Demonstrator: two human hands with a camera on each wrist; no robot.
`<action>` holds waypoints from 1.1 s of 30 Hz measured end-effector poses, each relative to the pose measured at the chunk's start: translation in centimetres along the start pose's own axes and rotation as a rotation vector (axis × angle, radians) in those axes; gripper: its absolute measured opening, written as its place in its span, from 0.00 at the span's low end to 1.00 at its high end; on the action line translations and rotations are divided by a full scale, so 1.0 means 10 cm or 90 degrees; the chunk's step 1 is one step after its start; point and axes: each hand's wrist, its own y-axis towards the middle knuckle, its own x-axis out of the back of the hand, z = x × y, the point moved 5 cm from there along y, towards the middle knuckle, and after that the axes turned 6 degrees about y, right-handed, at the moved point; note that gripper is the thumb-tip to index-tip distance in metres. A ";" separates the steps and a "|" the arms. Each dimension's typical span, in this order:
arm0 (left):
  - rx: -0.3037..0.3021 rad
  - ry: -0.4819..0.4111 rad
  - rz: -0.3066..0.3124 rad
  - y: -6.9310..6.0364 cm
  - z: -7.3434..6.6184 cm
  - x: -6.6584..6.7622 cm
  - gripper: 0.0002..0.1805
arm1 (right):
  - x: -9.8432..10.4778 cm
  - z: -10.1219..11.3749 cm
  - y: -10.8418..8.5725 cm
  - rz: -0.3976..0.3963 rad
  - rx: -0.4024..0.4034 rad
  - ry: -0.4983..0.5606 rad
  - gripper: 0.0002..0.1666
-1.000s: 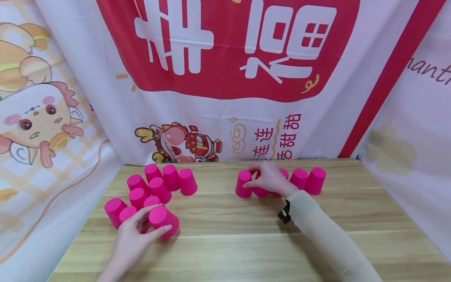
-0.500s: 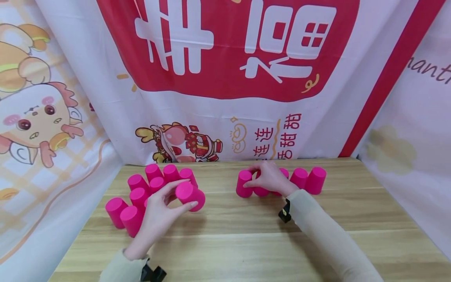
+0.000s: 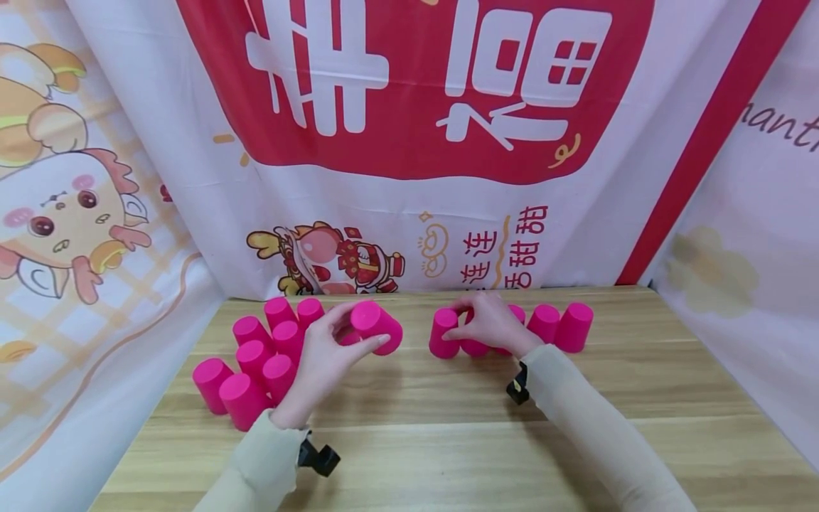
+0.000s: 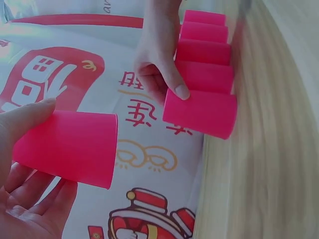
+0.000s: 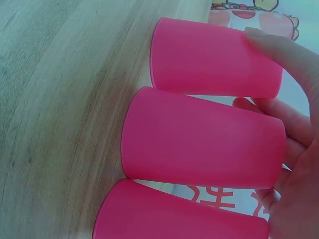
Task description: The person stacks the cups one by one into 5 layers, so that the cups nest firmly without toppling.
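My left hand [image 3: 328, 359] holds a pink plastic cup [image 3: 379, 328] above the table, between thumb and fingers. The cup is bottom-up and slightly tilted; in the left wrist view its rim end points right, away from the left palm [image 4: 20, 199]. At the right, my right hand [image 3: 493, 326] pinches the leftmost cup [image 3: 443, 341] of a row of upturned pink cups. Its thumb lies on that end cup [image 5: 214, 59] in the right wrist view, with fingertips in the gap beside the neighbouring cup [image 5: 204, 139]. The hand partly hides the middle cups of the row.
Several more upturned pink cups [image 3: 243, 402] stand grouped at the left of the wooden table [image 3: 435, 455]. One beyond the left hand is mostly hidden. A printed cloth [image 3: 409, 192] hangs along the table's back edge. The row's right end cup [image 3: 574, 328] stands farther right.
My left hand has lifted a cup from the front of the left group and carried it right and away from me, towards the row. The right hand has stayed in place.
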 end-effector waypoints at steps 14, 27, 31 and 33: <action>-0.037 -0.090 0.012 0.29 -0.04 -0.42 0.35 | 0.08 0.05 -0.07 -0.015 0.032 0.000 0.34; -0.046 -0.125 0.035 0.49 -0.04 -0.64 0.34 | 0.14 0.00 -0.11 -0.027 0.047 -0.008 0.33; -0.044 -0.120 0.035 0.54 -0.04 -0.72 0.33 | 0.16 -0.02 -0.13 -0.030 0.049 0.000 0.34; -0.041 -0.121 0.035 0.57 -0.05 -0.76 0.33 | 0.18 -0.03 -0.14 -0.030 0.048 0.008 0.34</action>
